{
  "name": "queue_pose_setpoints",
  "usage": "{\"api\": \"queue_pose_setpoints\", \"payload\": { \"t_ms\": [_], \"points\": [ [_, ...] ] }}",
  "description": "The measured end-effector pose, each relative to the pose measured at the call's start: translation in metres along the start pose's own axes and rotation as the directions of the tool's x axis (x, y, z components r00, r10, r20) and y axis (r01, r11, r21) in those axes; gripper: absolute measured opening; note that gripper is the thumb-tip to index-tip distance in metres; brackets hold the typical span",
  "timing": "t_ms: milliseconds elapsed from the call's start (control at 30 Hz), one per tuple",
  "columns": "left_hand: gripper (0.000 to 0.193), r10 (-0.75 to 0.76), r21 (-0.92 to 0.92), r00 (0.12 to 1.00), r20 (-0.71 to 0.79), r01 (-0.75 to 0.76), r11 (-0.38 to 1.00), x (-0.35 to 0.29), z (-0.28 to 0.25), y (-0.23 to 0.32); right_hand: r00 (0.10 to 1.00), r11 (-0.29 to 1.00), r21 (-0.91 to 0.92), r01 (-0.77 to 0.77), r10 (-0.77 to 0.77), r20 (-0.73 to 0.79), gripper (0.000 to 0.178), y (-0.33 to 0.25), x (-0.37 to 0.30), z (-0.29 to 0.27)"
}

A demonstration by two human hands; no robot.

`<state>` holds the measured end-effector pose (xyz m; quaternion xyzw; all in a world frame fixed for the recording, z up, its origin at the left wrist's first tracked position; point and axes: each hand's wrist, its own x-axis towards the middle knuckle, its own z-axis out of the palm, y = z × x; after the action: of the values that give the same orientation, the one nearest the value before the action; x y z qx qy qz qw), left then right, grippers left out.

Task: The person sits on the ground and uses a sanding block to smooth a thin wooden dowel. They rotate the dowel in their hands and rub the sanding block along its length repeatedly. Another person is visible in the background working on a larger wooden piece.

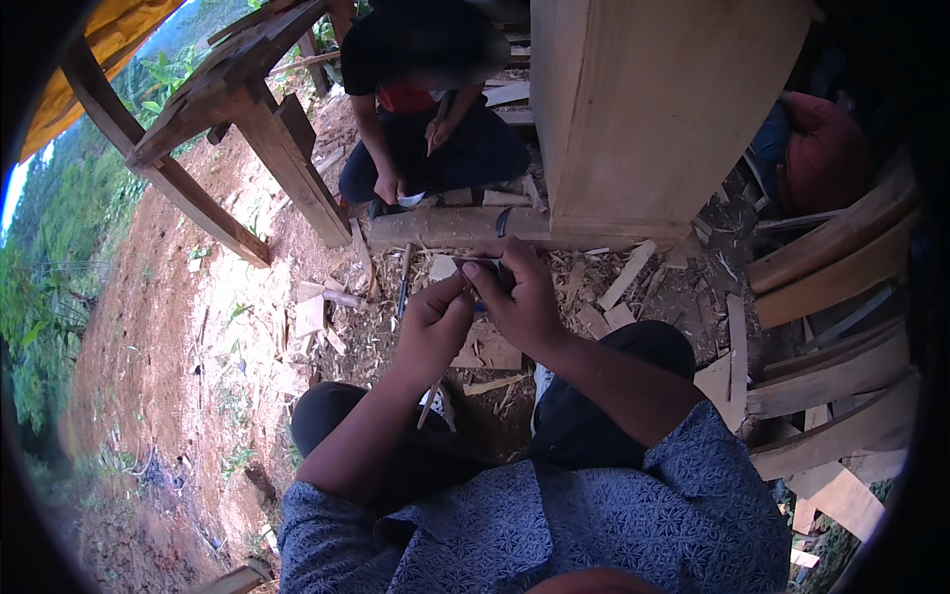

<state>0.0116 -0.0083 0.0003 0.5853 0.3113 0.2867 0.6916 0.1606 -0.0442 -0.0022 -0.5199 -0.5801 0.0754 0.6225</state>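
Note:
My left hand (435,319) is closed, thumb up. A thin wooden stick (428,405) shows below it, slanting down between my knees, and seems to run up into its grip. Right beside it and touching it, my right hand (517,302) is closed too, with thumb and fingertips meeting the left thumb. Past its far side juts a short, dark, curved blade (503,222), which looks like a knife's; the handle is hidden in the fingers. What lies between the two thumbs is too small to make out.
Across from me a person (435,148) sits cross-legged, holding a pale piece. A wooden beam (455,228) lies between us, beside a tall wooden panel (663,119). Shavings and offcuts litter the ground. Curved planks (831,386) are stacked at right; a timber frame (287,158) stands at left.

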Motion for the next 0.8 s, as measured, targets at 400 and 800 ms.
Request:
{"api": "queue_pose_setpoints", "payload": {
  "t_ms": [400,800],
  "points": [
    [0.042,0.045,0.001,0.998,-0.034,-0.045,0.999,-0.007,0.008,0.004,0.930,0.924,0.116,-0.364,0.354,0.098,0.012,0.015,0.016,-0.014],
    [0.048,-0.051,-0.084,0.998,-0.043,0.047,0.995,-0.004,-0.001,0.011,0.871,0.803,0.353,-0.480,0.485,0.080,0.024,0.021,0.008,-0.014]
  ]
}}
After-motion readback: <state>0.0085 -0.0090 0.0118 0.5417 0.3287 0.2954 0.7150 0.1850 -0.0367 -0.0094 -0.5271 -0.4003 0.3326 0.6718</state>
